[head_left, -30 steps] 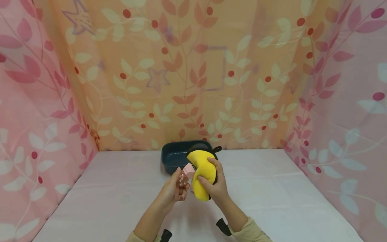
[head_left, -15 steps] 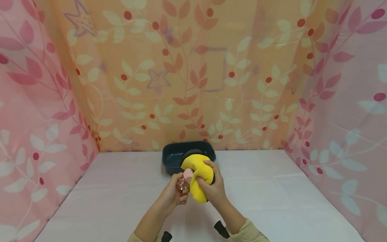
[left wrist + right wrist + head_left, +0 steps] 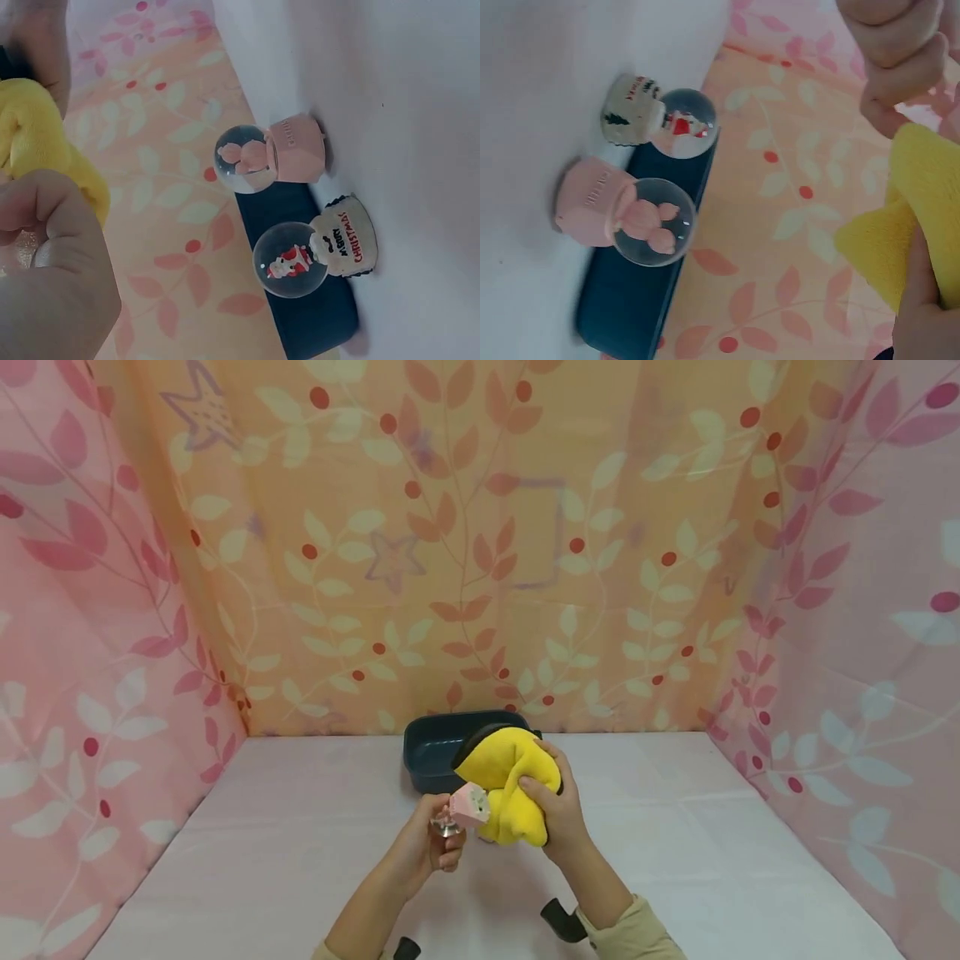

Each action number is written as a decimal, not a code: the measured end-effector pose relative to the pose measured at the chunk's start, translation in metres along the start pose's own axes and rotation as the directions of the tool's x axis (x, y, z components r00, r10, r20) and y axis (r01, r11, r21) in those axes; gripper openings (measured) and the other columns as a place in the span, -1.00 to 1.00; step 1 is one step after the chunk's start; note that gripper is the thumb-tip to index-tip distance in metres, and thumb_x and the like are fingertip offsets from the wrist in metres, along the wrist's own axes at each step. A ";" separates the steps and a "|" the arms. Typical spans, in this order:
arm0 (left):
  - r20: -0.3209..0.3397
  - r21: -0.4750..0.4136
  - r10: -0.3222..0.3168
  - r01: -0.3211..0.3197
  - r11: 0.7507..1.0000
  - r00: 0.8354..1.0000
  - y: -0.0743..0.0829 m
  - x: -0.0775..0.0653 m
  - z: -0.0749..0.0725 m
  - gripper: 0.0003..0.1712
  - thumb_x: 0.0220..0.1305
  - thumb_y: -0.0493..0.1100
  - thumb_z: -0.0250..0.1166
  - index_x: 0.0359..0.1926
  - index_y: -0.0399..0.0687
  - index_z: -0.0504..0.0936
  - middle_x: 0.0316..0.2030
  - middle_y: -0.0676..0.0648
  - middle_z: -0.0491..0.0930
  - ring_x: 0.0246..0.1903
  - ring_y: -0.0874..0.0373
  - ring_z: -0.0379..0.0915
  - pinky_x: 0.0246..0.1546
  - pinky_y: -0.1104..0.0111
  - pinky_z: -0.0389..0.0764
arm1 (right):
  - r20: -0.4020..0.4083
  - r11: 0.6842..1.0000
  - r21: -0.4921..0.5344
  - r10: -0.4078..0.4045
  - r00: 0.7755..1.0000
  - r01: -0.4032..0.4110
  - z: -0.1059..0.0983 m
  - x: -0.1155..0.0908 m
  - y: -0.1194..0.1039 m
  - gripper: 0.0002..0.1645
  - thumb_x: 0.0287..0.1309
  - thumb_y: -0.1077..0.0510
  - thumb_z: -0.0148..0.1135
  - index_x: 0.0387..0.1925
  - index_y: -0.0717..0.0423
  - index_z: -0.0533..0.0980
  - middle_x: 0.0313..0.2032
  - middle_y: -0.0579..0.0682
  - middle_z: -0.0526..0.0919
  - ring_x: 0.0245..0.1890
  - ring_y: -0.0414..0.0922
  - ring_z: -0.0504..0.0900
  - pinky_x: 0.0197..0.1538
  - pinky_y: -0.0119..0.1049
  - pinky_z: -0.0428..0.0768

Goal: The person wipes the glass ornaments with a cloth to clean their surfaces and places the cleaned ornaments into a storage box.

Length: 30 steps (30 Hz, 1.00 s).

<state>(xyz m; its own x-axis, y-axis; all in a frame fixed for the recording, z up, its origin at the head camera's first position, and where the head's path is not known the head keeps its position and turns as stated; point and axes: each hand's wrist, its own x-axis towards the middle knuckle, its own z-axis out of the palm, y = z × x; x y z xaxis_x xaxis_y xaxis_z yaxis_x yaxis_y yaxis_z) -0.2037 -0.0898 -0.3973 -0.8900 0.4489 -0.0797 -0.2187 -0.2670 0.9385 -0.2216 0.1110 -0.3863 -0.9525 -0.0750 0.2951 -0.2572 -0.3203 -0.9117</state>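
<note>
My left hand grips a small snow globe by its clear ball. The globe lies tilted, its pink base turned up and to the right with the underside partly showing. In my right hand a bunched yellow cloth with a dark backing is held, thumb on top, right beside that base; whether they touch I cannot tell. Two more snow globes stand on the table in the wrist views: a pink-based one with a pink figure, and a white one lettered "Merry Christmas" with a Santa inside.
Behind the hands, a dark blue rectangular basin sits at the back of the white table. Patterned curtains enclose the back and both sides. The hands and cloth hide the two standing globes in the head view.
The cloth has shifted right, off most of the pink base it was pressed against half a second ago. The held globe has turned, bringing its underside into view.
</note>
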 end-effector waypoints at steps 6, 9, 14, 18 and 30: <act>-0.013 0.081 0.002 -0.001 0.997 1.000 0.000 0.000 0.003 -0.55 0.43 0.09 -0.21 -0.42 -0.02 0.47 -0.61 0.04 0.34 -0.71 0.25 0.18 -0.60 0.46 0.24 | 0.256 0.984 -0.177 0.029 0.966 0.017 0.008 -0.004 -0.001 -0.28 0.09 0.28 0.20 0.27 0.17 0.14 -0.04 0.14 0.31 -0.13 0.00 0.42 -0.13 -0.28 0.53; -0.029 0.111 -0.007 0.010 0.994 1.000 -0.001 0.000 0.004 -0.57 0.41 0.10 -0.18 -0.42 -0.03 0.45 -0.62 0.06 0.34 -0.70 0.26 0.20 -0.58 0.48 0.27 | 0.257 0.977 -0.212 0.057 0.965 -0.001 0.010 -0.005 0.003 -0.30 0.10 0.30 0.20 0.26 0.21 0.15 -0.06 0.15 0.33 -0.14 -0.01 0.43 -0.14 -0.28 0.54; -0.025 0.101 -0.023 0.025 0.995 0.999 -0.004 0.002 0.003 -0.58 0.41 0.09 -0.20 -0.34 -0.06 0.46 -0.62 0.06 0.36 -0.71 0.27 0.22 -0.58 0.48 0.29 | 0.140 0.977 -0.187 0.128 0.982 -0.101 0.009 -0.002 0.008 -0.35 0.12 0.32 0.19 0.24 0.15 0.22 -0.06 0.13 0.37 -0.14 -0.03 0.45 -0.12 -0.28 0.55; 0.013 0.089 -0.032 0.030 0.996 0.999 -0.004 0.002 0.000 -0.56 0.41 0.07 -0.25 -0.36 -0.05 0.47 -0.61 0.06 0.36 -0.70 0.27 0.23 -0.57 0.47 0.29 | 0.092 0.974 -0.139 0.194 0.977 -0.180 0.007 0.000 0.008 -0.37 0.14 0.32 0.17 0.25 0.14 0.24 -0.04 0.12 0.40 -0.12 -0.04 0.45 -0.08 -0.24 0.54; -0.008 0.120 -0.002 0.003 0.993 1.000 0.002 -0.001 0.000 -0.60 0.41 0.07 -0.16 -0.27 -0.04 0.51 -0.56 0.05 0.38 -0.65 0.25 0.23 -0.54 0.48 0.34 | 0.238 0.983 -0.114 0.171 0.956 -0.147 0.008 -0.003 -0.005 -0.33 0.14 0.26 0.16 0.26 0.11 0.14 -0.03 0.10 0.33 -0.10 -0.03 0.44 -0.10 -0.29 0.55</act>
<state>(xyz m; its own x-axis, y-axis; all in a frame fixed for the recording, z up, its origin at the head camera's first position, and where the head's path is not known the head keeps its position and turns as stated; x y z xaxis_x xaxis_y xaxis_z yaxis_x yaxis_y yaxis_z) -0.2034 -0.0907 -0.3959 -0.8928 0.4426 -0.0839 -0.1715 -0.1617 0.9718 -0.2157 0.1051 -0.3803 -0.9161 -0.3507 0.1945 -0.1315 -0.1957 -0.9718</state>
